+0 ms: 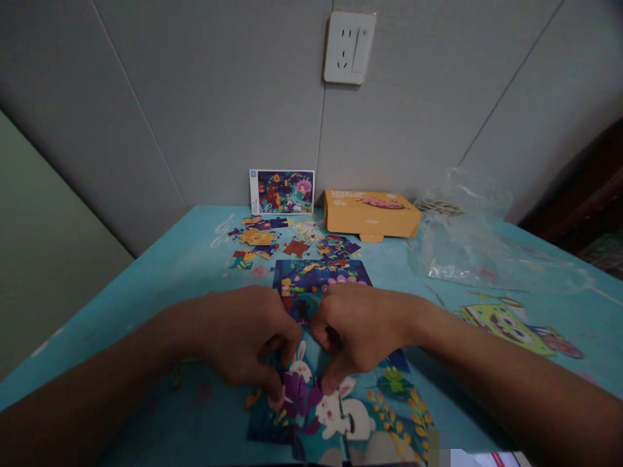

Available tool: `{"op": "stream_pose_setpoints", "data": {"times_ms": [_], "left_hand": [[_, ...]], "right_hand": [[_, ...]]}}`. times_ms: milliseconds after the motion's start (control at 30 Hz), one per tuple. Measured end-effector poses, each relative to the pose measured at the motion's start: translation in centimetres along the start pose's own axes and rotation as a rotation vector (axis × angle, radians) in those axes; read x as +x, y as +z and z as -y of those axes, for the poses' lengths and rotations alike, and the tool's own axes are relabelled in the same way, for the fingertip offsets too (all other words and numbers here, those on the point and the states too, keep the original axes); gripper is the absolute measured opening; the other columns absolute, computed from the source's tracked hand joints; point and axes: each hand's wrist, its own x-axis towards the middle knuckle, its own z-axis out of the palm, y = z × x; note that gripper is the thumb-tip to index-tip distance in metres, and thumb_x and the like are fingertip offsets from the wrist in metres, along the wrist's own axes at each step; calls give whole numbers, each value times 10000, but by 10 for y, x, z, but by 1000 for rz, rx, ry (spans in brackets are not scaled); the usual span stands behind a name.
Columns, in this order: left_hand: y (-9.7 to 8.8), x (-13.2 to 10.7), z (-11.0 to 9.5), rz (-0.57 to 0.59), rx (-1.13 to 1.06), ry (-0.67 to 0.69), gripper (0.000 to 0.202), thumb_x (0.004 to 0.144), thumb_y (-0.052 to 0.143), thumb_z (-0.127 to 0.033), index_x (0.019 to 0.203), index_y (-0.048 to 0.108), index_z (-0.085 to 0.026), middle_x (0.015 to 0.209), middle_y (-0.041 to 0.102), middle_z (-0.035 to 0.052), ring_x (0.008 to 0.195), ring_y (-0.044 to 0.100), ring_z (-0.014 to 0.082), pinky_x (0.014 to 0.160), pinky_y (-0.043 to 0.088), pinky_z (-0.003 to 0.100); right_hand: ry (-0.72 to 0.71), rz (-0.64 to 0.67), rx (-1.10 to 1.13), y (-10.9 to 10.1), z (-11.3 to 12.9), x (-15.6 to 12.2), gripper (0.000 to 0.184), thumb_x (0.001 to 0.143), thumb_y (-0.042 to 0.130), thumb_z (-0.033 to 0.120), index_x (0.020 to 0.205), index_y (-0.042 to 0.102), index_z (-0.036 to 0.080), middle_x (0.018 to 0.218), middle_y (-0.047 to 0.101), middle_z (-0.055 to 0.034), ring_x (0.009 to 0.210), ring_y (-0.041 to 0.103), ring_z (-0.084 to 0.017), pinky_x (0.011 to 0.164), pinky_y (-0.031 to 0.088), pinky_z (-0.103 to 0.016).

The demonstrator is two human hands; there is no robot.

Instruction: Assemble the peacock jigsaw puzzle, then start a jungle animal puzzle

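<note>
Grip, left hand (248, 334): narrow, thumb and index finger bent toward each other, thumb tip at the purple patch of the jigsaw puzzle (311, 360). Grip, right hand (360, 331): likewise narrow, fingertips down at the same patch. Cannot tell whether either pinches a piece. Puzzle lies flat on the blue-covered counter (170, 259), between and below the hands; white rabbits show in its near part, a green frog (394, 381) toward four o'clock.

Positions, clock centred on puzzle: loose pieces (296, 248) scattered between eleven and twelve; picture card (285, 192) upright beyond them, near the wall (233, 97); orange box (372, 219) between twelve and one; clear plastic bag (462, 253), crumpled, at two. Wall socket (349, 48) high at twelve.
</note>
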Motion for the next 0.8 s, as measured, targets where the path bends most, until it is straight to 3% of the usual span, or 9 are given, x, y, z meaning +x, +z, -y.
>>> {"op": "stream_pose_setpoints", "data": {"times_ms": [233,500,667,800], "left_hand": [[4,2,-13,117,-21,-60,214,715,768,-391,719,672,-200,537,598,-52,489,538,77,447,322,180],[2,1,-16,122,14,-73,206,731,753,-392,705,678,-202,561,633,-43,499,551,81,437,302,191],[3,1,-15,100,77,-159,347,692,747,-501,594,641,-186,487,577,-43,422,476,78,403,254,209],[2,1,-16,149,88,-201,386,695,729,-529,551,632,-185,472,574,-35,402,441,78,393,242,215]], "right_hand": [[-20,13,33,4,-1,3,370,637,774,528,645,634,185,531,507,66,467,371,-63,515,264,-220],[-14,30,67,3,1,1,364,632,777,508,642,610,184,538,506,70,469,392,-64,488,266,-214],[-21,42,99,3,1,2,352,635,787,468,626,584,181,521,486,83,448,396,-54,471,261,-210],[-18,66,114,5,0,3,374,648,775,483,594,565,178,493,466,85,435,391,-53,462,255,-216]]}}
